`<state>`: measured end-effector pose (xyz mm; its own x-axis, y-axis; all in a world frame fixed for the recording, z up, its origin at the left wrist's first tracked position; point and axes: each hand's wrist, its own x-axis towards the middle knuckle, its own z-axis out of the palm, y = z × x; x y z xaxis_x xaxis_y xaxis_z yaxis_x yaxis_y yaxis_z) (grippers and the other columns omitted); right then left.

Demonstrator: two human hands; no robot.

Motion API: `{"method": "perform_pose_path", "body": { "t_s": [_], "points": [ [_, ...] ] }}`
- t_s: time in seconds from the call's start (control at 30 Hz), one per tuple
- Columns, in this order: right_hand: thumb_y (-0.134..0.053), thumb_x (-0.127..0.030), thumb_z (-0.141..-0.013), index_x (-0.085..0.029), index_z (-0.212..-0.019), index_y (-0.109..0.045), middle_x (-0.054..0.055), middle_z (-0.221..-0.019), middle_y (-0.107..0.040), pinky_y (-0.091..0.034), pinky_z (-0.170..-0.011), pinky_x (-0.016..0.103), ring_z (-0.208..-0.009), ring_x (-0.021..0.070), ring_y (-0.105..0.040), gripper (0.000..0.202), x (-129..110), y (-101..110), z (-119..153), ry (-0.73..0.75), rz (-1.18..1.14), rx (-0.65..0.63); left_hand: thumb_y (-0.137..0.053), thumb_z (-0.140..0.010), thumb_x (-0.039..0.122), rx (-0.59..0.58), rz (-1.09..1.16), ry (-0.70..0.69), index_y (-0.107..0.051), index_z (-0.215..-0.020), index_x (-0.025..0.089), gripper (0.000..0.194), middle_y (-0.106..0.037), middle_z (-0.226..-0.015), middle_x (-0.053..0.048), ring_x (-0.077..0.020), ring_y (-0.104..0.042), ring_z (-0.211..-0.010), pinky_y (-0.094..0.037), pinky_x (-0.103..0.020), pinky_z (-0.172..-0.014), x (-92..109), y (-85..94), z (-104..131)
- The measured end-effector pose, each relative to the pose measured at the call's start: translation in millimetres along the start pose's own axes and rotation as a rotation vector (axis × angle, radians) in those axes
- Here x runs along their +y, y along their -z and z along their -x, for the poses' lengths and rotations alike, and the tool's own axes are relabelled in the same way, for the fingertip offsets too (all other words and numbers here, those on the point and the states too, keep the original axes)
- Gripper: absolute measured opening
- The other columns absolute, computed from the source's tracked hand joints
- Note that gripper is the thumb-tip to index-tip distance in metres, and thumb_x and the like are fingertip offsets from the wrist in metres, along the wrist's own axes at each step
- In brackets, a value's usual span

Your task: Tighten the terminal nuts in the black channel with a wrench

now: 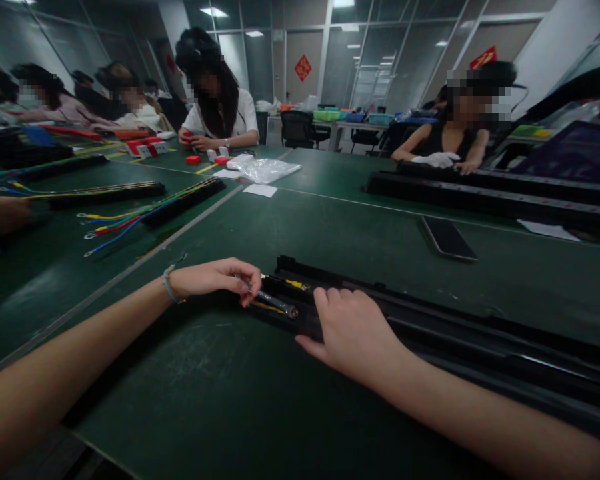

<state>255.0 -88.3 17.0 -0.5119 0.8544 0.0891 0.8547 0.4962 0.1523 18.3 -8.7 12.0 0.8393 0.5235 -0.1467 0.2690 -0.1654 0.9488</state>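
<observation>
A long black rail lies across the green table, running off to the right. My left hand is closed round a dark wrench, whose ring end sits on a bolt near the rail's left end. A yellow-sleeved terminal is seated in the rail just behind the wrench. My right hand rests over the rail to the right of the wrench, fingers wrapped over its body and thumb along the near side.
A phone lies beyond the rail. Black strips with coloured wires are at the left, near another person's hand. A plastic bag and white paper lie farther back. People sit across the table beside more black rails.
</observation>
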Motion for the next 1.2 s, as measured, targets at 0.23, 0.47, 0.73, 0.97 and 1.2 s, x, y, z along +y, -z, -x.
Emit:
{"method": "perform_pose_path", "body": {
  "t_s": [0.23, 0.47, 0.73, 0.97, 1.2],
  "points": [
    [-0.038, -0.057, -0.071, -0.013, -0.091, -0.052, 0.011, -0.077, -0.058, -0.038, -0.063, 0.035, -0.07, 0.0223, -0.053, 0.049, 0.3, 0.5, -0.4, 0.005, 0.003, -0.022, -0.05, -0.078, 0.02, -0.003, -0.005, 0.002, -0.056, -0.077, 0.013, 0.009, -0.055, -0.067, 0.0, -0.0143, -0.051, -0.065, -0.04, -0.024, -0.063, -1.5, -0.4, 0.1],
    [-0.039, -0.056, -0.071, -0.013, -0.09, -0.052, 0.011, -0.076, -0.058, -0.038, -0.062, 0.035, -0.069, 0.0218, -0.053, 0.048, 0.1, 1.2, -0.6, 0.003, 0.001, -0.033, -0.049, -0.079, 0.02, -0.004, -0.029, -0.007, -0.056, -0.078, 0.014, 0.009, -0.055, -0.068, 0.0, -0.0148, -0.051, -0.066, -0.041, -0.025, -0.064, -1.2, 0.4, -0.3],
    [-0.038, -0.057, -0.071, -0.013, -0.089, -0.051, 0.01, -0.076, -0.057, -0.038, -0.063, 0.035, -0.07, 0.0223, -0.053, 0.049, 0.0, -0.6, -0.2, 0.008, 0.008, -0.016, -0.049, -0.078, 0.022, -0.013, 0.01, -0.006, -0.055, -0.079, 0.013, 0.011, -0.056, -0.068, -0.001, -0.0154, -0.051, -0.066, -0.04, -0.025, -0.064, -3.6, 2.1, -0.4],
    [-0.04, -0.055, -0.071, -0.014, -0.09, -0.051, 0.011, -0.077, -0.058, -0.038, -0.064, 0.036, -0.071, 0.023, -0.053, 0.047, -0.5, 1.7, -0.3, -0.003, 0.004, -0.024, -0.051, -0.078, 0.027, -0.015, 0.088, -0.014, -0.052, -0.086, 0.013, 0.017, -0.057, -0.07, -0.002, -0.0162, -0.051, -0.067, -0.039, -0.026, -0.063, -9.2, 4.5, -0.2],
    [-0.039, -0.056, -0.071, -0.013, -0.09, -0.052, 0.011, -0.078, -0.058, -0.039, -0.064, 0.035, -0.071, 0.0222, -0.053, 0.048, 0.0, 2.1, -0.8, 0.002, -0.002, -0.029, -0.053, -0.075, 0.03, -0.031, 0.182, -0.024, -0.051, -0.09, 0.014, 0.023, -0.057, -0.072, -0.004, -0.0179, -0.051, -0.069, -0.039, -0.028, -0.064, -11.5, 5.0, 0.5]
  ]
}}
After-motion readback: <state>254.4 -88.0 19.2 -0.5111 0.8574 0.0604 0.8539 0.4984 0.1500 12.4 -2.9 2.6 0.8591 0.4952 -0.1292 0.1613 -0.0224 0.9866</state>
